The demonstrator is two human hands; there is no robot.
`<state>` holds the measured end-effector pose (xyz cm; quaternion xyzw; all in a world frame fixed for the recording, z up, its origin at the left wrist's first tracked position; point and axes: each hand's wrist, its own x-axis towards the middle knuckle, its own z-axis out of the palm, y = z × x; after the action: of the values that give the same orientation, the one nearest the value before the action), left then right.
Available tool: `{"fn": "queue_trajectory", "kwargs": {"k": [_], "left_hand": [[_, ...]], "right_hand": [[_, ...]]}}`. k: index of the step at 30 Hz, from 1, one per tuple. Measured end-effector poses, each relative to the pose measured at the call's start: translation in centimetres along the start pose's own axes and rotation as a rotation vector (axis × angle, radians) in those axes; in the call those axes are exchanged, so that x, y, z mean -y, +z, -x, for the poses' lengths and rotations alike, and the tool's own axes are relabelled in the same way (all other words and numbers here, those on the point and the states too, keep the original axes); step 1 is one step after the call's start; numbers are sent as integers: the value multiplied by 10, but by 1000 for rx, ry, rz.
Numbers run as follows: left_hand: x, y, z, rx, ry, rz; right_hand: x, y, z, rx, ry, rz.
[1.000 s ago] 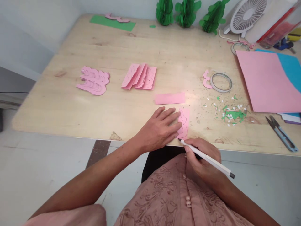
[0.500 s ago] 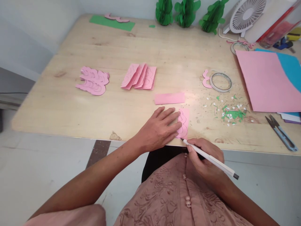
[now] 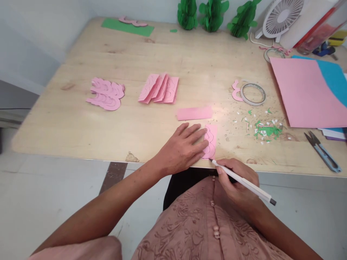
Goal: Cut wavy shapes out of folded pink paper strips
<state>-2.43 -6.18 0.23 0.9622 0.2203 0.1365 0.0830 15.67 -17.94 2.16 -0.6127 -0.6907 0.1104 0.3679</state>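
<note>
My left hand lies open with fingers spread, its fingertips on the left part of a small pink paper at the table's front edge. Curved outlines are drawn on that paper. My right hand is closed around a white pen, whose dark tip touches or hovers at the paper's lower edge. Just above sits a plain folded pink strip. Farther left are folded pink papers with drawn curves and a stack of cut scalloped pink pieces.
Right of my hands are green and white scraps, a tape roll, blue snips and large pink sheets. Green paper shapes and a white fan stand at the back. A green strip lies back left.
The view has shifted slightly, so the table items appear a little farther left. Both hands keep nearly the same pose, with the pen tip still at the paper's lower edge.
</note>
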Motion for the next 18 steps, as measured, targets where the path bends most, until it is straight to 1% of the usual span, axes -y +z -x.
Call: {"fn": "queue_trajectory", "kwargs": {"k": [4, 18], "left_hand": [[0, 0, 0, 3, 3, -6], [0, 0, 0, -7, 1, -4]], "right_hand": [[0, -2, -1, 8, 25, 4], [-4, -3, -1, -24, 4, 34]]}}
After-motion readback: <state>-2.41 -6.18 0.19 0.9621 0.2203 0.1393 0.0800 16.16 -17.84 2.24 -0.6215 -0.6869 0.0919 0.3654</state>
